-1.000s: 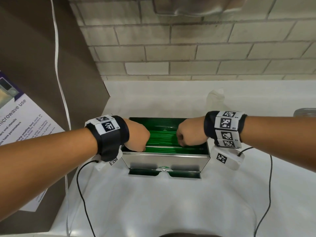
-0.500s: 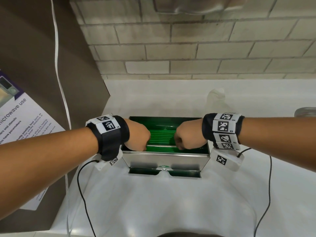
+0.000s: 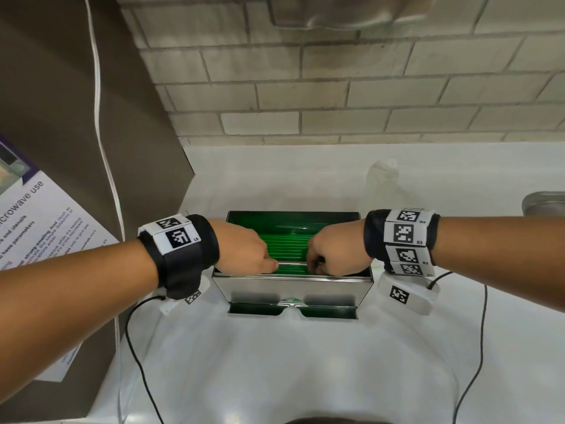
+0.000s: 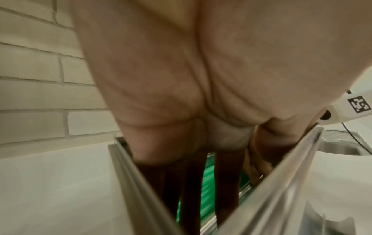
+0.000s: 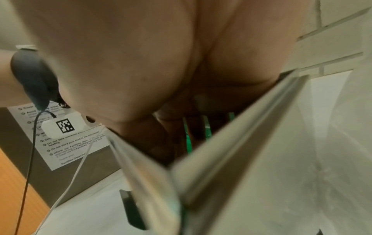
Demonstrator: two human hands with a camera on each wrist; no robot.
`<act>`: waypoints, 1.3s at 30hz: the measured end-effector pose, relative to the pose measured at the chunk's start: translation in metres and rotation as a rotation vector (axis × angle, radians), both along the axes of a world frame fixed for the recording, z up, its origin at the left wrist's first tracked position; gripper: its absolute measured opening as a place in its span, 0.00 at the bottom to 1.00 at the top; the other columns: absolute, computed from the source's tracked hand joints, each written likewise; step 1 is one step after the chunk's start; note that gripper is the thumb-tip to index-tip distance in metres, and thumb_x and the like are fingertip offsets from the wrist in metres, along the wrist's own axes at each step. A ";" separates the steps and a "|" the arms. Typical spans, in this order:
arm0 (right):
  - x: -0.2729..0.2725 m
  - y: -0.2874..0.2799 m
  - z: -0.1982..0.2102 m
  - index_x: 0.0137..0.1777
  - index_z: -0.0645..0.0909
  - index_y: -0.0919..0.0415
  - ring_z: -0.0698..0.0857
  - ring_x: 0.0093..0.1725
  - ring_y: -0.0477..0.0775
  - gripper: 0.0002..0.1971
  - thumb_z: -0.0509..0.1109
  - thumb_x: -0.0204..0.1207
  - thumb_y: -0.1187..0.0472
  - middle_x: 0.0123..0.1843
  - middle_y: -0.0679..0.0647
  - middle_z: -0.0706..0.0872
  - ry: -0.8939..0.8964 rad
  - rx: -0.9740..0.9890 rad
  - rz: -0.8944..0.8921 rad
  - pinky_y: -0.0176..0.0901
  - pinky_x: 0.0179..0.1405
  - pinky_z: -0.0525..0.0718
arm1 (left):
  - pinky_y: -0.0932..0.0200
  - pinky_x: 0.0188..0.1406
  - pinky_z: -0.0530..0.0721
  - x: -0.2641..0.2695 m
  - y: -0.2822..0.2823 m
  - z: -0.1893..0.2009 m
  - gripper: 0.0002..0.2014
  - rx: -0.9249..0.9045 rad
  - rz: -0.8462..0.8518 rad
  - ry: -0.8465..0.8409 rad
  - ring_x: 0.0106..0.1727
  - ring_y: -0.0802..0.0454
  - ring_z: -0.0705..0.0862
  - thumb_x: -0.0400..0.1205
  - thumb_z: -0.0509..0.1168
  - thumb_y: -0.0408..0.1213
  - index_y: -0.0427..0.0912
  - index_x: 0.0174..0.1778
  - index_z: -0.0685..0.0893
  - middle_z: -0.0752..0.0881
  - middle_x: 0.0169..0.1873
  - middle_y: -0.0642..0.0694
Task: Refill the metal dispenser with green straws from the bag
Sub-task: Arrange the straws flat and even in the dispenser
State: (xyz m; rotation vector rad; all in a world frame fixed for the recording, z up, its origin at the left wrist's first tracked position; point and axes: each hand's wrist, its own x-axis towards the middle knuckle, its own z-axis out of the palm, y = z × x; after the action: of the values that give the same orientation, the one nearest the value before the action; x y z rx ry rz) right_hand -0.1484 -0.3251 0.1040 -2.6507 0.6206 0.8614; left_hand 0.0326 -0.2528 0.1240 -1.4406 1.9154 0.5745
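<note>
Down inside the open top of the shiny rectangular metal dispenser (image 3: pixel 292 289), both sets of fingers are dipped among the long green plastic straws (image 3: pixel 286 250) lying left to right in the bin. From the left wrist view the left hand's fingers (image 4: pixel 193 182) run straight down into the box, slightly parted, with green showing between them; whether they pinch any straw I cannot tell. The right hand's fingers (image 5: pixel 181 127) reach down likewise, green strips visible past them, and their grip is just as hidden. Seen from the head view, the left hand (image 3: pixel 244 252) sits at the left end of the opening and the right hand (image 3: pixel 333 254) at the right end, knuckles up, both close to the near rim, with a thin silvery bar (image 3: pixel 292 263) spanning between them. The straws look already loaded, so my guess is that the hands are levelling the pile. A crumpled clear plastic bag (image 3: pixel 383 175) lies on the white counter (image 3: pixel 275 371) beyond the right far corner. The risk I see is straws lying crooked or bridging across the box, which pressing unevenly at one end could cause, and that would jam the slot at the bottom front; a sharp push could also slide the light box along the smooth counter.
</note>
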 end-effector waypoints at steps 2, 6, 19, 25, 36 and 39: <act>-0.001 -0.001 0.000 0.69 0.85 0.54 0.85 0.62 0.56 0.17 0.60 0.86 0.56 0.64 0.51 0.88 -0.018 0.012 -0.021 0.41 0.58 0.78 | 0.51 0.54 0.82 0.002 -0.001 0.000 0.31 -0.035 0.019 0.004 0.43 0.43 0.81 0.91 0.43 0.56 0.35 0.48 0.84 0.83 0.40 0.41; 0.001 -0.010 0.008 0.67 0.86 0.56 0.84 0.55 0.54 0.16 0.62 0.86 0.53 0.60 0.52 0.89 -0.092 -0.008 -0.108 0.38 0.51 0.73 | 0.47 0.50 0.84 0.010 -0.011 0.000 0.26 -0.131 0.054 0.041 0.37 0.45 0.78 0.90 0.49 0.50 0.33 0.46 0.84 0.84 0.38 0.38; -0.002 -0.016 0.009 0.44 0.84 0.68 0.81 0.40 0.58 0.18 0.61 0.84 0.53 0.37 0.59 0.84 0.006 -0.171 -0.077 0.39 0.30 0.72 | 0.51 0.35 0.83 0.016 -0.016 -0.009 0.20 -0.282 0.038 -0.012 0.34 0.44 0.79 0.84 0.57 0.46 0.34 0.45 0.88 0.89 0.41 0.37; 0.000 -0.009 0.009 0.52 0.86 0.67 0.77 0.37 0.55 0.19 0.60 0.86 0.53 0.38 0.55 0.81 0.113 -0.239 -0.048 0.37 0.26 0.67 | 0.60 0.33 0.74 0.000 -0.014 -0.008 0.20 -0.146 0.003 -0.097 0.38 0.48 0.79 0.90 0.55 0.47 0.35 0.55 0.87 0.87 0.43 0.41; 0.002 -0.004 0.015 0.35 0.78 0.63 0.76 0.34 0.54 0.21 0.56 0.88 0.55 0.29 0.52 0.73 0.170 -0.288 0.037 0.41 0.39 0.71 | 0.63 0.25 0.69 -0.001 -0.019 -0.001 0.17 -0.177 0.041 -0.108 0.26 0.54 0.70 0.88 0.58 0.46 0.39 0.39 0.81 0.75 0.27 0.48; 0.003 -0.001 0.013 0.46 0.81 0.63 0.77 0.42 0.55 0.17 0.55 0.88 0.54 0.34 0.54 0.77 0.179 -0.273 0.057 0.41 0.43 0.71 | 0.62 0.25 0.70 -0.002 -0.019 -0.001 0.17 -0.158 0.045 -0.109 0.27 0.53 0.71 0.88 0.57 0.47 0.39 0.42 0.83 0.76 0.29 0.47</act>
State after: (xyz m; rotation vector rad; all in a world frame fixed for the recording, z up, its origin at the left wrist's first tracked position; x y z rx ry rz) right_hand -0.1455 -0.3262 0.1166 -2.8653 0.7574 1.1121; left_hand 0.0306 -0.2714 0.1233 -1.5840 1.8809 0.3637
